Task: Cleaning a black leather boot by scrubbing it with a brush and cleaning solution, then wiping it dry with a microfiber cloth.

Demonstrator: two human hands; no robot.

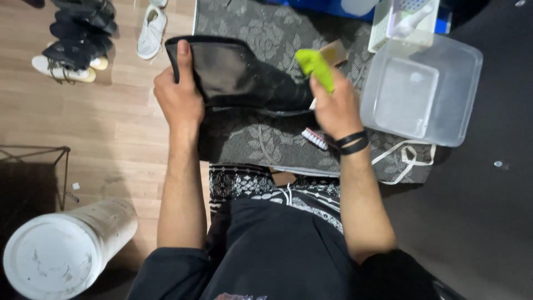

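Both your hands are busy over the grey mat (250, 139). Your left hand (179, 94) grips the black boot (244, 78) by its top. Your right hand (333, 105) squeezes a green cloth (315, 65), maybe touching the boot.

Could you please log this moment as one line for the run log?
left hand: grips black boot by its shaft | right hand: presses green cloth on boot | clear tub beside

This looks like a room in a home, probably near an entrance. Pale wood-plank flooring (111, 128) carries a grey floral-patterned rug (261, 139), loose pairs of white and dark shoes (83, 39) lie about, and a clear plastic storage tub (422, 91) sits on the rug's edge.
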